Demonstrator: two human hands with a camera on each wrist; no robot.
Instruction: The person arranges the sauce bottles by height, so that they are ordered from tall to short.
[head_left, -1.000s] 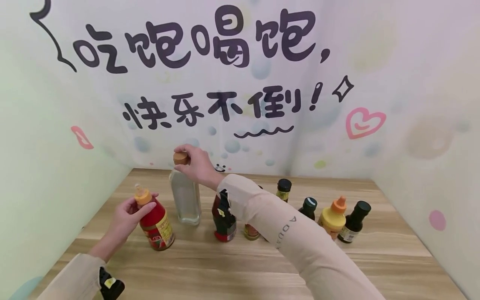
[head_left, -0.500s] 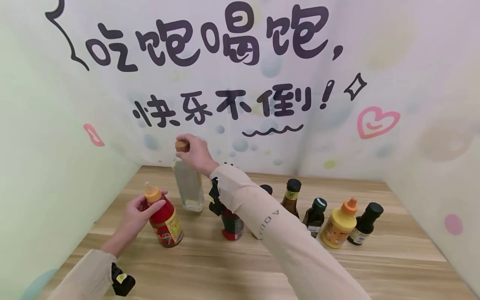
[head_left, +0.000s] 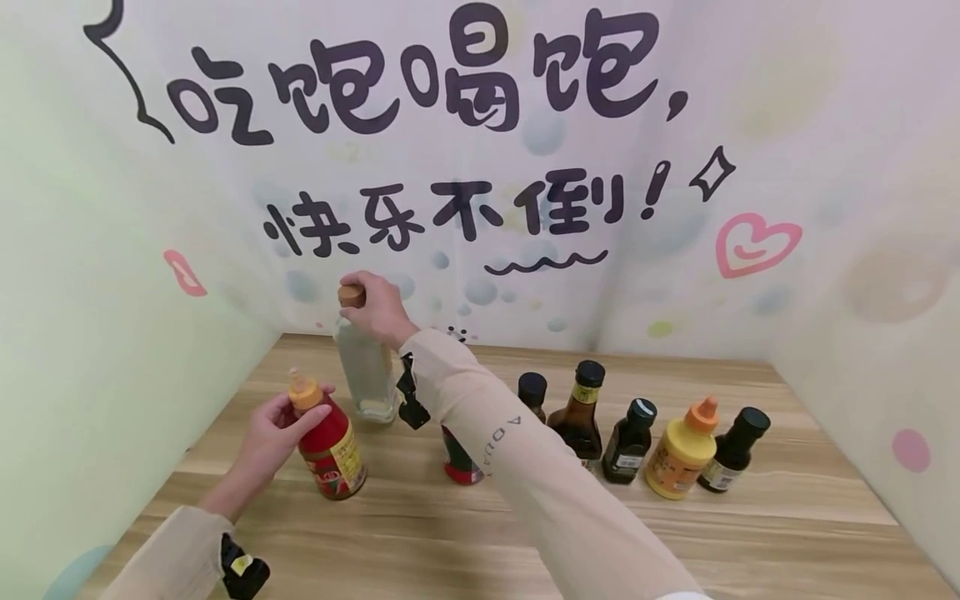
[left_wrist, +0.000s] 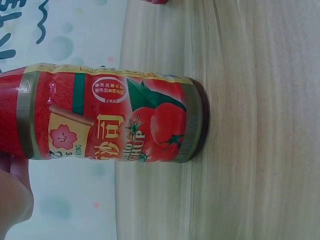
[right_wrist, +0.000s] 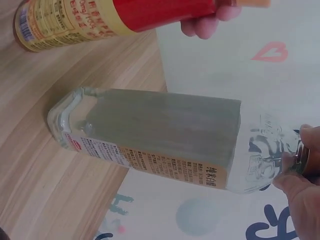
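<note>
Two bottles are in hand toward the left part of the wood-grained surface (head_left: 420, 533): a red ketchup bottle (head_left: 333, 457) nearer the person and, just beside it and farther back, a clear glass bottle (head_left: 366, 371). The left hand (head_left: 272, 429) has its fingers (right_wrist: 205, 26) wrapped round the ketchup bottle's neck, right below an orange cap (head_left: 303, 393) with a pale, see-through tip. The right hand (head_left: 378, 308) grips the glass bottle's tan-topped cap (head_left: 351, 296) between thumb and fingers. Both bottles are roughly upright; whether the glass bottle's base fully touches the surface, I cannot tell. The glass bottle is tall and square-sided, with colourless contents. Only the left wrist view shows the ketchup's front: red tomatoes, a green leaf, a flower emblem and yellow characters. The right wrist view shows its yellow side label's printing and barcode, plus a tan label with dark text on the glass bottle, neither of which can be read from the head. The head view alone takes in a row of dark bottles (head_left: 630, 442) and a yellow bottle (head_left: 681, 457) with an orange nozzle at the right, and a dark-and-red bottle (head_left: 462, 462) partly hidden by the right sleeve (head_left: 525, 458).
</note>
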